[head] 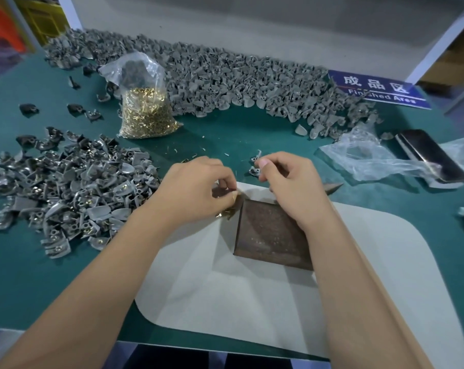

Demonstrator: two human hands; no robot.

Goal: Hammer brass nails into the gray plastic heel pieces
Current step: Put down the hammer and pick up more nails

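Worktop [225, 134]: green surface carrying everything here.
Far heap [225, 75]: long bank of gray plastic heel pieces from 10 to 2 o'clock, well apart from both hands.
White mat [225, 302]: at 6 o'clock, under the forearms.
Near heap [71, 193]: gray heel pieces at 9 o'clock, several showing brass nail heads, just beside the left wrist.
Metal block [270, 235]: dark, pitted slab on the mat, partly under the right wrist.
Nail bag [145, 107]: clear bag of brass nails at 11 o'clock, upright.
Sign [380, 89]: blue, at 1 o'clock.
Phone [430, 155]: at 3 o'clock, on crumpled clear plastic [372, 161].
Left hand [196, 190]: fingers curled, fingertips pinching among loose brass nails [226, 213] at the block's far-left corner.
Right hand [289, 182]: fingers curled downward at the block's far edge; whether it holds anything I cannot tell.
Loose heel pieces [254, 170]: two, just beyond the right thumb at 12 o'clock.
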